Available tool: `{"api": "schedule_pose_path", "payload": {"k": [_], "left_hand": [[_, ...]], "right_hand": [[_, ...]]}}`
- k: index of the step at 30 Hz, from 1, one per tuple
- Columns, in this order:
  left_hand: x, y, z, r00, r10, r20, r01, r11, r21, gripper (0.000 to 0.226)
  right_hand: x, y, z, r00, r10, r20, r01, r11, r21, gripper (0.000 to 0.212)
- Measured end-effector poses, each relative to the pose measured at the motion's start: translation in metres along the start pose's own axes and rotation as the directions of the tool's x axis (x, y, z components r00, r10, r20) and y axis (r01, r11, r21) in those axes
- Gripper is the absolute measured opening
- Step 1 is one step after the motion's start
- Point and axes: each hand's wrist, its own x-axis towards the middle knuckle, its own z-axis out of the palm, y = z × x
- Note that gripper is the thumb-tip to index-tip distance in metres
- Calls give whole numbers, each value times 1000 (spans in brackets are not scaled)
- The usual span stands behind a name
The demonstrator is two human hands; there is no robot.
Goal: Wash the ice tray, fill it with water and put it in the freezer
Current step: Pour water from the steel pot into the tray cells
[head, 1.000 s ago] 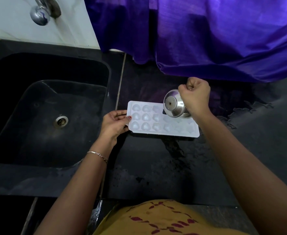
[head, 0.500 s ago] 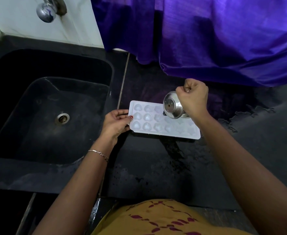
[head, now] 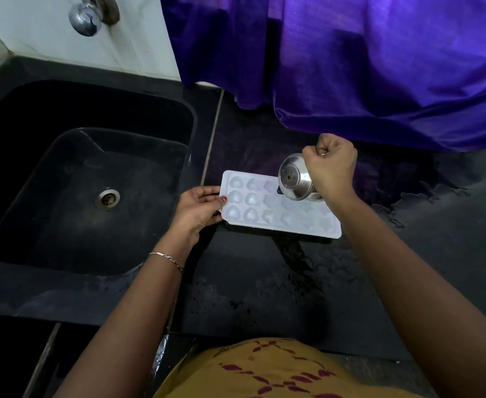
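A purple curtain is hung over the wet black counter; a chrome tap is mounted above the black sink.

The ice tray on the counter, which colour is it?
The ice tray is white, seen in the head view.

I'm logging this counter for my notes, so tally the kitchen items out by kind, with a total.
Ice tray: 1
Steel cup: 1
Sink: 1
Tap: 1
Purple cloth: 1
Total: 5
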Motion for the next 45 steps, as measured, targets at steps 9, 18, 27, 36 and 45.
{"api": "schedule_pose_path", "payload": {"k": [9, 18, 27, 36, 45], "left_hand": [[-4, 0, 1, 1000, 4, 13, -4, 1000, -6, 23], [-4, -1, 0, 1000, -1, 3, 1, 1000, -2, 23], [-6, 1, 1, 1000, 1, 14, -1, 1000, -20, 22], [-8, 1, 3, 1000, 8, -2, -8, 999, -35, 23], [-7, 0, 3, 1000, 10, -5, -10, 999, -51, 21]], "right_hand": [[6, -7, 6, 990, 142, -4, -140, 978, 157, 40], [2, -20, 27, 997, -51, 62, 48, 998, 51, 42], [-1, -22, 31, 980, -159, 117, 162, 987, -17, 44], [-1, -23, 30, 980, -164, 117, 166, 986, -13, 42], [-1, -25, 31, 984, -155, 94, 155, 988, -1, 43]]}}
